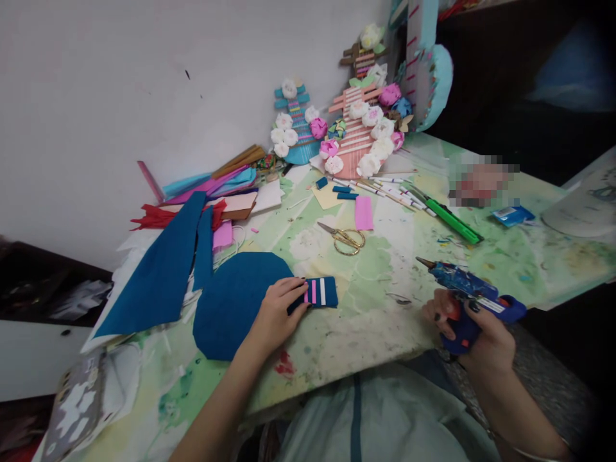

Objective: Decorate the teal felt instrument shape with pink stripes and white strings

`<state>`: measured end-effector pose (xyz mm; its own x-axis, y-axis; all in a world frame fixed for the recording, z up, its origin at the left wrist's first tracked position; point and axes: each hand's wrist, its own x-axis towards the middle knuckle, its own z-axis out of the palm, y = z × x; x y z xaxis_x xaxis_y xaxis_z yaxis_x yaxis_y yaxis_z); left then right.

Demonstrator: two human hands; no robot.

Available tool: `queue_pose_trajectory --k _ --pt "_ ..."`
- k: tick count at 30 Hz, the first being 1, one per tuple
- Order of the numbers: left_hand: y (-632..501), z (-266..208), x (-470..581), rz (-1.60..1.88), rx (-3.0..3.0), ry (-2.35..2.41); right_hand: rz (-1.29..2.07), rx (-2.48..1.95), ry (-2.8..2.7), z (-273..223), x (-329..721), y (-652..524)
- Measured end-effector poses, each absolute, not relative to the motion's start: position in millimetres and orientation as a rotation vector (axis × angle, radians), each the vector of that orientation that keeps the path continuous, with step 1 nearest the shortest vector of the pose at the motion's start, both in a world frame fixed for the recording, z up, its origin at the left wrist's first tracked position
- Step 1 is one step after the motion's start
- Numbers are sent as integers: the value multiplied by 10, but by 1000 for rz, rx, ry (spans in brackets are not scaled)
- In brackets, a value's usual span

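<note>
My left hand [283, 311] rests on a dark blue guitar-shaped cutout [231, 305], which lies flat on the table. Thumb and fingers grip the narrow neck where it meets the rounded body, hiding that joint. Pink and white strips [322, 292] cross the neck beyond my fingertips. At the right, my right hand [476, 333] is wrapped round the handle of a blue glue gun [464, 285], raised above the table's front edge. Its nozzle points left, apart from the cutout. Gold-handled scissors [349, 240] lie behind the neck, beside a pink piece [364, 213].
Flower-covered guitar models [356, 135] lean on the wall at the back. A green utility knife [455, 220] lies near several thin white sticks [385, 186]. Dark blue sheets [158, 276] and coloured paper are piled left. A phone [74, 404] lies at the front left corner.
</note>
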<state>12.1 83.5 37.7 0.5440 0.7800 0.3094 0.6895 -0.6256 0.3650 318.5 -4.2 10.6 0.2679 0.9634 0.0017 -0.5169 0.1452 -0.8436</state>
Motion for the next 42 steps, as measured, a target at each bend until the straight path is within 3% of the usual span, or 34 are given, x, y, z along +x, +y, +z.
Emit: queue_pose_trajectory --k 22,30,35,39,42 --pt "869 415 76 396 2787 1160 1169 -899 -676 126 3181 -56" --pt "730 451 303 520 2793 1257 1141 -878 -692 170 3158 -53" --pt "716 404 732 555 2766 969 1124 -907 -726 152 3114 -182" --pt "668 345 908 669 2609 731 978 -957 -757 285 3178 -307" --pt "521 379 820 697 2408 737 687 -1127 -645 370 3417 -345"
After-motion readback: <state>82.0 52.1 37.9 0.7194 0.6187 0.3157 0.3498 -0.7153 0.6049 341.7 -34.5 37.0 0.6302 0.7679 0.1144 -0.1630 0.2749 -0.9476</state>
